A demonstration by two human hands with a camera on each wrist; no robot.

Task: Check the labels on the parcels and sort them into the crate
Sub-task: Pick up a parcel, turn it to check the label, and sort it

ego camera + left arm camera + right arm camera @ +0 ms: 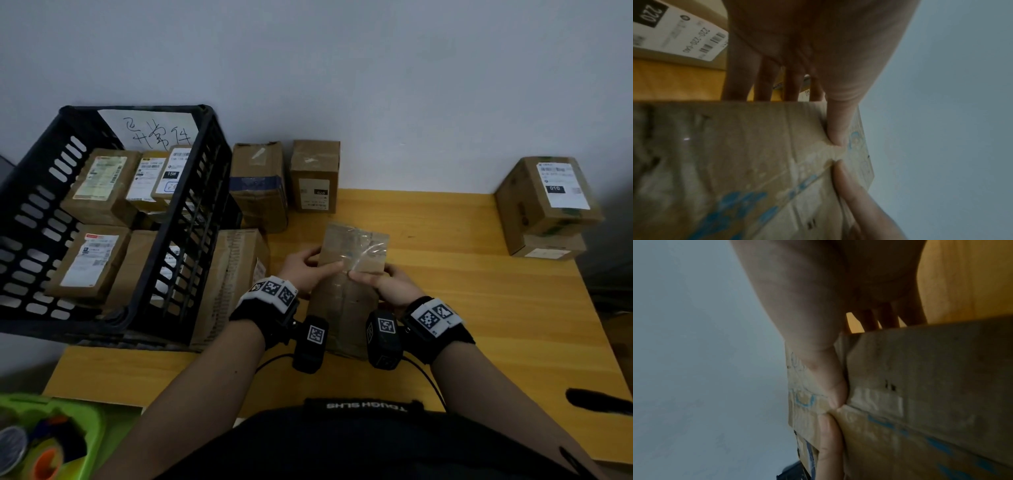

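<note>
Far left, I've got the black crate (191, 219) sitting on the table (479, 308), a handwritten paper sign (154, 132) propped against its back wall. Inside it lie several labelled parcels (99, 185), packed side by side, labels up. Just right of the crate, a long box (233, 274) leans against its wall, and behind that two more boxes (258, 186) stand by the wall, the right one showing a label.

Centre now: my left hand (305, 269) grips the held parcel (352, 253) on its left side, thumb on top, fingers (764, 81) reaching behind it. My right hand (387, 282) grips the right side the same way, thumb (830, 381) pressed on the taped face. The two thumbs nearly meet. The parcel is tilted up above the table, in front of me; the faces I can see carry tape and blue print, no label.

Far right, two stacked boxes (548, 205) sit near the table edge, the upper one labelled.
</note>
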